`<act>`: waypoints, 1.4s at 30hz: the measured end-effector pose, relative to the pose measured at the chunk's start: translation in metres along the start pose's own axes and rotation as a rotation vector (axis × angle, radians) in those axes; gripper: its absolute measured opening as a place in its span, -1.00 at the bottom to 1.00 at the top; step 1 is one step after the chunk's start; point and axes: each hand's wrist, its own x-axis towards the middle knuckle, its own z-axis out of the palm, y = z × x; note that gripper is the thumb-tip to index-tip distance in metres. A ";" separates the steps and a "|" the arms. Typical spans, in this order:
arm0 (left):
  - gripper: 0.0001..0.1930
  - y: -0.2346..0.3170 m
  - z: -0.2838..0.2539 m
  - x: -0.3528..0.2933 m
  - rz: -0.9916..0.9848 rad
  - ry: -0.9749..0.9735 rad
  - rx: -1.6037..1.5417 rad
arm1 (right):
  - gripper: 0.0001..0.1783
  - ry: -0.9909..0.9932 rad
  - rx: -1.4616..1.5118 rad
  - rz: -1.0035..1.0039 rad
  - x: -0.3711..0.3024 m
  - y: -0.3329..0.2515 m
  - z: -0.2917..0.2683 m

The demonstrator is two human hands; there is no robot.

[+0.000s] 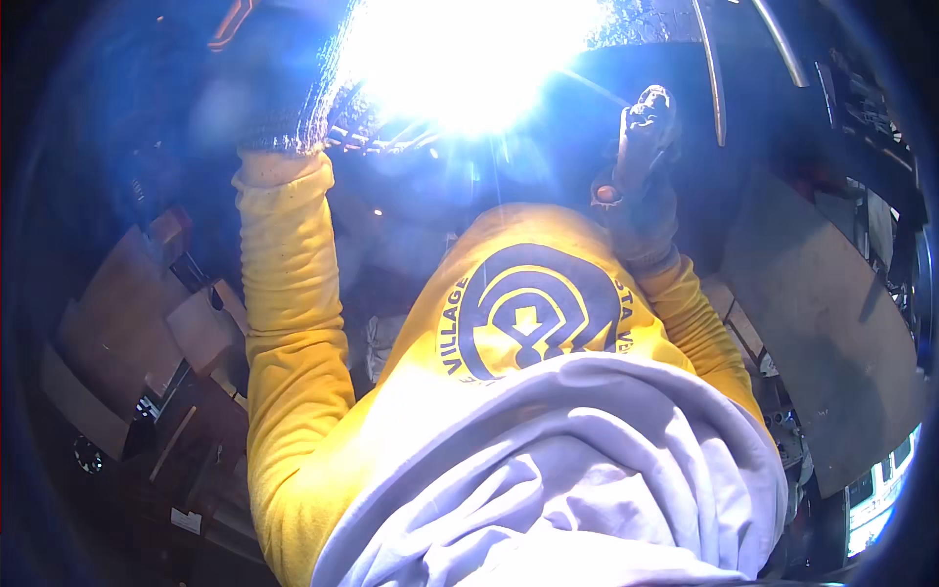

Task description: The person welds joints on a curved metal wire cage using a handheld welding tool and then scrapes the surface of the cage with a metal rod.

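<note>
In my right hand (646,223), a gloved one with a bare thumb tip showing, is an electrode holder (649,119). A thin welding rod (599,88) runs from it up and left into a blinding white arc glare (469,59). My left hand (279,103) wears a dark knitted glove and reaches forward at the glare's left edge; blue haze hides its fingers. Just below the glare, beside that glove, a row of thin metal bars (381,139) shows in part. Whatever lies under the brightest patch is washed out.
Two curved metal strips (717,73) (782,44) hang at the upper right. Brown sheets or boards (827,323) stand on the right, with more board pieces (127,313) at the left. An orange-edged object (233,24) is at the upper left. Pale cloth (577,470) drapes over my yellow shirt.
</note>
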 end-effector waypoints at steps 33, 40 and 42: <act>-0.58 0.005 -0.003 -0.006 -0.259 -0.165 0.095 | -0.49 -0.036 -0.794 -0.286 -0.002 0.016 -0.027; -0.59 0.000 0.003 -0.001 -0.113 -0.093 0.056 | -0.48 -0.059 -0.769 -0.248 -0.001 0.014 -0.022; -0.59 0.001 -0.005 -0.004 -0.083 -0.067 0.064 | -0.46 -0.128 -0.720 -0.292 0.000 0.017 -0.028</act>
